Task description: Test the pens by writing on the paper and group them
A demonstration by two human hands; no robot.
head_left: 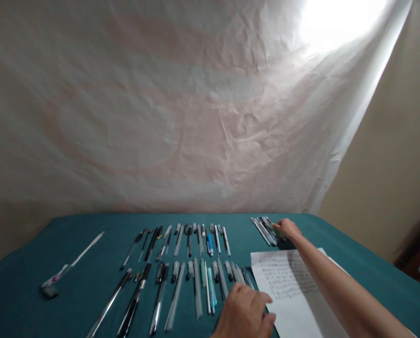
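Right hand (pixel 287 228): fingers bunched close together at a green item (pixel 276 229) on the right edge of the far-right pen pile (pixel 262 232). Can't tell if they grip it or only touch it. Left hand (pixel 245 312): fingers half curled, thumb and index apart, paper visible through the gap. It's at the bottom of the view, in front of the right end of the near pen row (pixel 197 291), next to the paper's left edge.

Paper (pixel 294 310) has handwriting on its upper part; right forearm crosses over it. Near row is mostly clear and black barrels, small caps beside many of them. Far pen row (pixel 200 240) sits behind it, one blue pen (pixel 210 244) toward its right end. Well left: thin white stick (pixel 87 249), dark block (pixel 49 292) near its lower end. Everything lies on the green tabletop (pixel 16 286). Pale sheet (pixel 125 117) hangs behind.
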